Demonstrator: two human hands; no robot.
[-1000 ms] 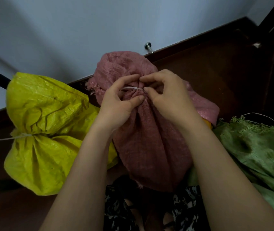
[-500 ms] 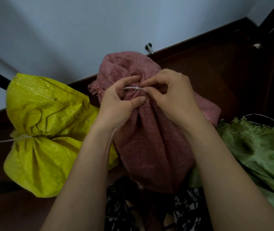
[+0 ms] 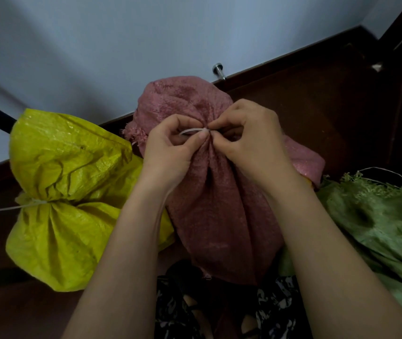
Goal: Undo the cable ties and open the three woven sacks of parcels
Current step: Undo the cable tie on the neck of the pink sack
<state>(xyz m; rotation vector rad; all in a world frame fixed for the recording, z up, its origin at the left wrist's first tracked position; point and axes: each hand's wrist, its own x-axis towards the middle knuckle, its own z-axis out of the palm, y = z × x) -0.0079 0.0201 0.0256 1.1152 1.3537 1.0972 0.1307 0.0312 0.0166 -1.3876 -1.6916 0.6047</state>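
Now, hands: left hand (image 3: 170,152) and right hand (image 3: 251,143) pinched the cable tie (image 3: 191,131) on the red sack (image 3: 219,204);
change: tie loop lifted further off the neck than a moment earlier; release looked near

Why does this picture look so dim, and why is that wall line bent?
Head view: the light is low, so the floor goes almost black; only the yellow sack shows a faint sheen. The wide-angle lens curves the skirting board. The hands on the cable tie stay fairly sharp.
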